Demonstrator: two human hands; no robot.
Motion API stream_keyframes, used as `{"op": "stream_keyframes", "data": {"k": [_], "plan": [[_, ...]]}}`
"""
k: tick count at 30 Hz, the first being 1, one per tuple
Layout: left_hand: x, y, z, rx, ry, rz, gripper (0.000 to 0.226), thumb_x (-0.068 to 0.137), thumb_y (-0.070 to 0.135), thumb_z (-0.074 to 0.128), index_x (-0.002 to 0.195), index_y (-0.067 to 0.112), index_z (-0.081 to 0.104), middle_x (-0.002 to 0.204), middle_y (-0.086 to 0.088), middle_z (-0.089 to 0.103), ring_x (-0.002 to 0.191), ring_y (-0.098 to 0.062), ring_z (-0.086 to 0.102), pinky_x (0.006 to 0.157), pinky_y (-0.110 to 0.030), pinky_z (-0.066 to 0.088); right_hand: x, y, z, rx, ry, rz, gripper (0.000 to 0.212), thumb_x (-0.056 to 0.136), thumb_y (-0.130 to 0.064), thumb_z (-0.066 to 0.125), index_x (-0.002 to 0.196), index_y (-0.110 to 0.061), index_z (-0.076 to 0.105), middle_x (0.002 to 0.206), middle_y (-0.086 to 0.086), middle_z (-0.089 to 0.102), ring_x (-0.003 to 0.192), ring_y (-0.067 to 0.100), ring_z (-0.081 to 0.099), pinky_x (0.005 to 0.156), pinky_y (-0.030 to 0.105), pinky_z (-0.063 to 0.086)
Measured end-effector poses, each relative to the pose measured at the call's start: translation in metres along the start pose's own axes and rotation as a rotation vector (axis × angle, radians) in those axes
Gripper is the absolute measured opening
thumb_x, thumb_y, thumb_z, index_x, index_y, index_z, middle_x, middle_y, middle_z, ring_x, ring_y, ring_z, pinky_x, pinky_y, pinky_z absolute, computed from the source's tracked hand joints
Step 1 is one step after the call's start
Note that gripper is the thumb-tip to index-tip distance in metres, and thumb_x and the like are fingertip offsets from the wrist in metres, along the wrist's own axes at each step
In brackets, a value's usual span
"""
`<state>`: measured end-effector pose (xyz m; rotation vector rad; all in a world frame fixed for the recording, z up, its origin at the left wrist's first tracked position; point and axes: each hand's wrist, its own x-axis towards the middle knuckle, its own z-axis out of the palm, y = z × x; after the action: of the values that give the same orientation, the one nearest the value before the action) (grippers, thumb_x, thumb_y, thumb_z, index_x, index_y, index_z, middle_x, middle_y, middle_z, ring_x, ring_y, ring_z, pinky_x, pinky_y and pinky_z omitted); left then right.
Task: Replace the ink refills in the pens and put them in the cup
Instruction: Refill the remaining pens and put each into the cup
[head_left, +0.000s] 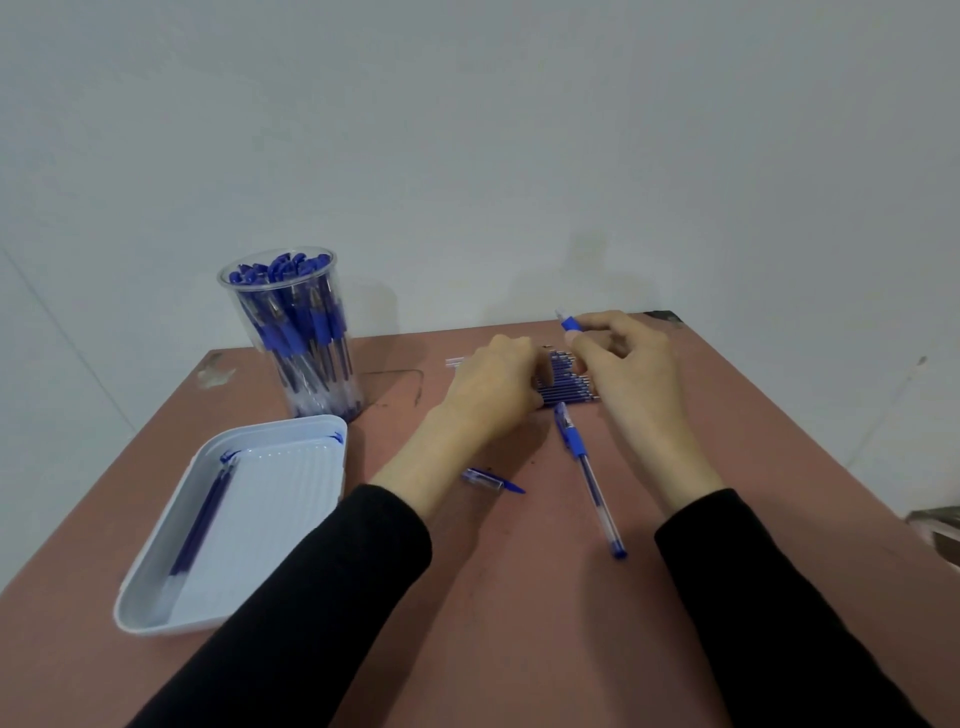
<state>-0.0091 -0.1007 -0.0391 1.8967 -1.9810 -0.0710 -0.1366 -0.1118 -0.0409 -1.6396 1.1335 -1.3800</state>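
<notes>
A row of several blue ink refills (569, 384) lies on the pink table (519, 597) at the far middle. My left hand (493, 387) rests on the row's left end with its fingers curled over the refills. My right hand (628, 353) holds a pen's blue grip section (570, 323), tip pointing up and left. One blue pen (587, 473) lies on the table between my forearms, and a pen cap (491, 480) lies beside my left wrist. The clear cup (298, 332) at the far left is full of blue pens.
A white tray (270, 519) sits at the near left and holds refills (202, 525) along its left side. A small clear piece (453, 361) lies left of my left hand. The table's far edge meets a pale wall.
</notes>
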Motion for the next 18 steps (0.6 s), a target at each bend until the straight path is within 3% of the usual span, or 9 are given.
{"op": "stream_keyframes", "data": {"k": [3,7,9,13,15,17,18], "plan": [[-0.016,-0.012,-0.012,-0.114,0.052,-0.058,0.014,0.08,0.016,0.068,0.094,0.018,0.071,0.087,0.001,0.067,0.085,-0.018,0.063,0.075,-0.031,0.051,-0.005,-0.001,0.007,-0.054,-0.074,-0.032,0.013,0.088,-0.017,0.061,0.091,-0.028,0.068,0.072,0.006,0.065,0.072,0.02,0.063,0.07,0.037,0.053],[-0.054,-0.032,-0.032,-0.207,0.156,-0.121,0.01,0.083,0.017,0.067,0.091,0.017,0.074,0.077,0.004,0.067,0.072,-0.009,0.058,0.069,-0.014,0.041,-0.018,-0.002,0.025,-0.223,-0.202,-0.114,0.018,0.086,-0.013,0.063,0.093,-0.028,0.068,0.063,-0.003,0.053,0.057,0.006,0.047,0.055,0.011,0.036],[-0.077,-0.044,-0.043,-0.218,0.204,-0.16,0.01,0.084,0.016,0.067,0.089,0.014,0.074,0.074,0.006,0.065,0.069,-0.008,0.057,0.062,-0.007,0.036,-0.029,-0.004,0.034,-0.255,-0.259,-0.145,0.019,0.085,-0.014,0.064,0.092,-0.032,0.067,0.064,-0.005,0.053,0.057,0.005,0.048,0.055,0.01,0.035],[-0.122,-0.084,-0.068,-0.111,0.269,-0.314,0.01,0.086,0.02,0.065,0.084,0.015,0.073,0.071,0.012,0.062,0.067,-0.005,0.055,0.063,-0.011,0.035,-0.048,-0.014,0.05,-0.276,-0.351,-0.192,0.026,0.085,-0.012,0.062,0.088,-0.038,0.062,0.06,-0.01,0.054,0.056,-0.004,0.052,0.054,0.008,0.037],[-0.14,-0.106,-0.077,0.019,0.282,-0.423,0.012,0.086,0.022,0.062,0.088,0.017,0.073,0.081,0.006,0.068,0.077,-0.012,0.061,0.068,-0.02,0.042,-0.055,-0.019,0.056,-0.3,-0.395,-0.209,0.025,0.084,-0.012,0.061,0.088,-0.036,0.064,0.059,-0.011,0.057,0.058,0.002,0.055,0.058,0.013,0.044],[-0.154,-0.123,-0.081,0.199,0.248,-0.512,0.014,0.086,0.023,0.059,0.091,0.017,0.071,0.092,-0.001,0.07,0.087,-0.022,0.062,0.07,-0.029,0.046,-0.061,-0.023,0.061,-0.311,-0.418,-0.225,0.025,0.084,-0.014,0.061,0.089,-0.038,0.065,0.062,-0.007,0.061,0.06,0.01,0.058,0.069,0.032,0.052],[-0.159,-0.129,-0.081,0.261,0.213,-0.543,0.014,0.085,0.024,0.059,0.091,0.017,0.069,0.094,-0.003,0.07,0.091,-0.025,0.06,0.07,-0.03,0.046,-0.063,-0.024,0.063,-0.312,-0.426,-0.232,0.025,0.084,-0.015,0.061,0.089,-0.039,0.064,0.064,-0.005,0.062,0.062,0.014,0.059,0.07,0.036,0.052]]}}
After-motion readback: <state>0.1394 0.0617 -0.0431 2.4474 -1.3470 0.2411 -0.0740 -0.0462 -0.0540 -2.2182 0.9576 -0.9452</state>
